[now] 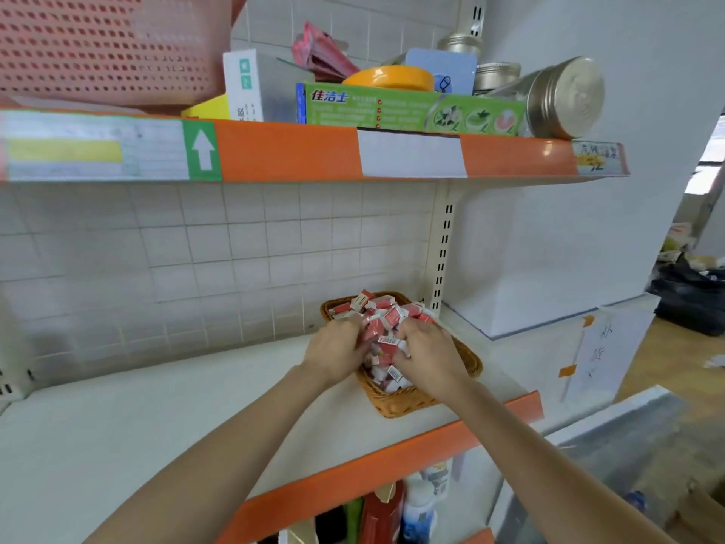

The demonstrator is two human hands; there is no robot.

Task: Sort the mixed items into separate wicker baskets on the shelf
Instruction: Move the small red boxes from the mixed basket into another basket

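Wicker basket (408,402) sits at the right end of the white middle shelf (157,426), near the orange front edge. It is heaped above its rim with small red-and-white packets (386,314); too many and too jumbled to count.

Left hand (335,353) and right hand (429,353) are both in the heap, close together, one packet-width apart. Fingers of each curl down into the packets and grip a bunch; fingertips are buried and not visible.

One basket in view on this shelf.

Upper shelf (290,151), orange-fronted, holds a loose mix:
- one green toothpaste box (412,109), lying along the front edge
- one white upright box (245,86), left of it
- one orange lid (392,78), behind the green box
- one blue card (441,70), standing
- three metal tins (565,98): the nearest on its side, two further back
- one pink plastic basket (106,45), far left; contents hidden.

Lower shelf: several bottles (419,508), partly hidden, count uncertain.
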